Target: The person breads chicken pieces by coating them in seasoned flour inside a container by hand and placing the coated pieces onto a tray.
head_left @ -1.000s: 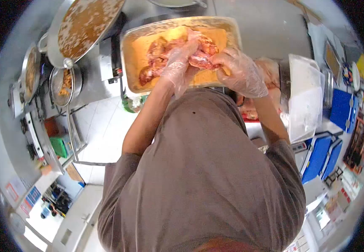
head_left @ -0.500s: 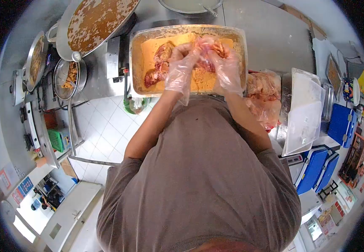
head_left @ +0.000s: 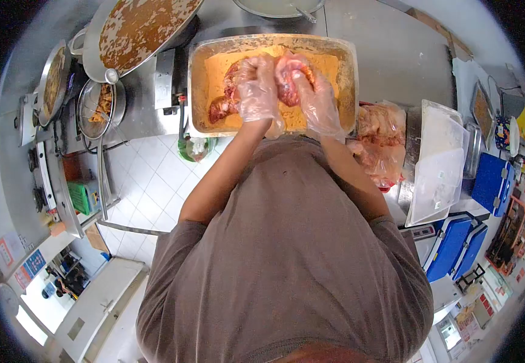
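A metal tray [head_left: 194,91] holds orange seasoned powder [head_left: 214,69]. My right hand [head_left: 320,100], in a clear plastic glove, grips a piece of raw meat [head_left: 288,78] over the tray, thumb pressed on its face. The gloved left hand [head_left: 257,91] is close beside that piece, fingers curled inward; what lies within them is hidden. Another powder-coated piece of meat [head_left: 221,109] rests in the powder at the left, partly covered by my left hand.
Right of the tray lies more raw meat in a plastic bag [head_left: 380,142], beside upright white plastic lids [head_left: 435,163]. A large pot of brown liquid [head_left: 144,30] stands at upper left, above a strainer [head_left: 100,109] with fried bits. A pale basin [head_left: 277,5] sits behind the tray.
My left hand has shifted slightly, its fingers now curled in. The meat between my hands has turned and hangs lower, with the right thumb across it.
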The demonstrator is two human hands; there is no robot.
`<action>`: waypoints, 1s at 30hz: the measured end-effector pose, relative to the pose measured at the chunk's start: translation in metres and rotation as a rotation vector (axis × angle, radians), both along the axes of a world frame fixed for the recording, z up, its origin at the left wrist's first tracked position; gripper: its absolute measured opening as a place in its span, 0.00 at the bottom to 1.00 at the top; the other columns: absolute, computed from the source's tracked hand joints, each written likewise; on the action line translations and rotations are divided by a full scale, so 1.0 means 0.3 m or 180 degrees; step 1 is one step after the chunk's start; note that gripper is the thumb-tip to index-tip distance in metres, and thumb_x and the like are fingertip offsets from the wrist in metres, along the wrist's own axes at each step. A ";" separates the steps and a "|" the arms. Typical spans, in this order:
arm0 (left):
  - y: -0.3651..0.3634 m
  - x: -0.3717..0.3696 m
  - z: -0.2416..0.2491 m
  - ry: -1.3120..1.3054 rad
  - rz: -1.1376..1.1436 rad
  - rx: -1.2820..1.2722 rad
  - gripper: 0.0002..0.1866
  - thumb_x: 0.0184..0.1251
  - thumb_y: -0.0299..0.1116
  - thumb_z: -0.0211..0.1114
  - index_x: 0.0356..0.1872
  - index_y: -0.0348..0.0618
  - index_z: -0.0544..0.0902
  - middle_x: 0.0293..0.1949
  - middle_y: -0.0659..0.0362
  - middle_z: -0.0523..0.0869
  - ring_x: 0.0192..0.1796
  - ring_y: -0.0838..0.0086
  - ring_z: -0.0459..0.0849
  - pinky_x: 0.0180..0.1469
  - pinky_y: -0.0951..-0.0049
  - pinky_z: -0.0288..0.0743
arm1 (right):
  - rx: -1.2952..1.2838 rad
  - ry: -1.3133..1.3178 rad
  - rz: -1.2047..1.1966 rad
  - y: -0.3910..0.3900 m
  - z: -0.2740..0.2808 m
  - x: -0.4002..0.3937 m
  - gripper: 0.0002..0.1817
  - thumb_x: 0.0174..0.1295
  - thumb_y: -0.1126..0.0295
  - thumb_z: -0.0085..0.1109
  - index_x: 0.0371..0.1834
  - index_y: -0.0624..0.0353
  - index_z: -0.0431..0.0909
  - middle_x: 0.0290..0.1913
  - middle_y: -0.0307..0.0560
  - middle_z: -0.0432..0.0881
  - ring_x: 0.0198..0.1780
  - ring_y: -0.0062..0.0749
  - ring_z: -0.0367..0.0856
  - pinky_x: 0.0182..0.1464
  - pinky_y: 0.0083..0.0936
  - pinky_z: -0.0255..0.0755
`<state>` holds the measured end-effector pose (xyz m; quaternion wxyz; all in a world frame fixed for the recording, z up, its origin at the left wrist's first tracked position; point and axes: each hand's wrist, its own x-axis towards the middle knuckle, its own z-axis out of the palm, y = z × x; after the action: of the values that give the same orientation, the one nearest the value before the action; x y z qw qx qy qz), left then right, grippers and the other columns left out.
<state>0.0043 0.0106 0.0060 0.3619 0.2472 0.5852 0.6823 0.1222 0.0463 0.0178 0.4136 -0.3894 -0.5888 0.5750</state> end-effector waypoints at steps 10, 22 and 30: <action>-0.029 0.044 -0.024 -0.0670 -0.0391 0.0081 0.26 0.87 0.54 0.46 0.59 0.40 0.78 0.46 0.58 0.83 0.45 0.77 0.81 0.45 0.72 0.78 | 0.1026 -0.0537 -0.0005 -0.034 0.155 -0.011 0.15 0.75 0.65 0.57 0.57 0.64 0.79 0.47 0.64 0.87 0.48 0.61 0.86 0.50 0.43 0.78; -0.042 0.046 0.107 -0.2014 -0.0796 -0.0367 0.24 0.86 0.60 0.40 0.47 0.58 0.80 0.31 0.69 0.81 0.24 0.81 0.73 0.23 0.77 0.62 | 0.0973 -0.0933 -0.0519 0.013 -0.043 -0.019 0.17 0.76 0.60 0.58 0.49 0.66 0.81 0.43 0.67 0.85 0.47 0.60 0.84 0.48 0.47 0.76; -0.015 -0.038 0.063 -0.0482 -0.0873 -0.0665 0.26 0.84 0.56 0.51 0.67 0.48 0.69 0.40 0.63 0.83 0.35 0.77 0.83 0.32 0.76 0.78 | 0.1072 -0.1424 -0.0029 0.047 0.080 -0.002 0.15 0.78 0.62 0.55 0.57 0.60 0.80 0.44 0.63 0.86 0.47 0.59 0.85 0.51 0.44 0.77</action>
<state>-0.0070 0.0061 0.0250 0.5182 0.2337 0.5848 0.5787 0.1215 0.0604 0.0419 0.3347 -0.4351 -0.7510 0.3669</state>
